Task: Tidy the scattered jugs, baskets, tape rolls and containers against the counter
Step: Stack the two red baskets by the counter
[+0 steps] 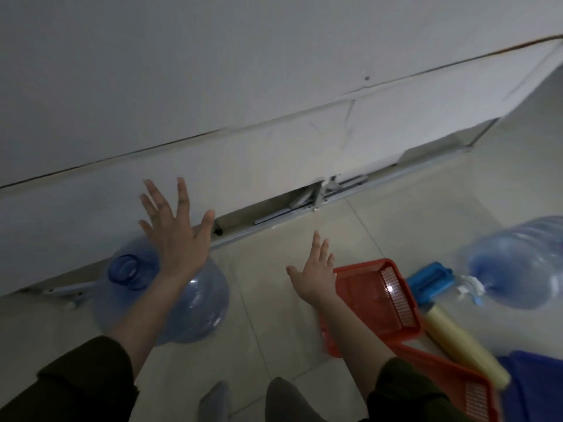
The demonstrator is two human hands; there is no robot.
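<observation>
One blue jug (198, 300) beneath left hand (176, 239).

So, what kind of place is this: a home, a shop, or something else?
Probably a shop or office back area, though not certain: a long white counter with a broken base panel, a tiled floor, and on it a big blue water jug and a red plastic basket.

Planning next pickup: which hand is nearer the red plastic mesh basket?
Right. Right hand overlaps the basket; left hand is farther left, over the upright translucent blue water jug.
</observation>
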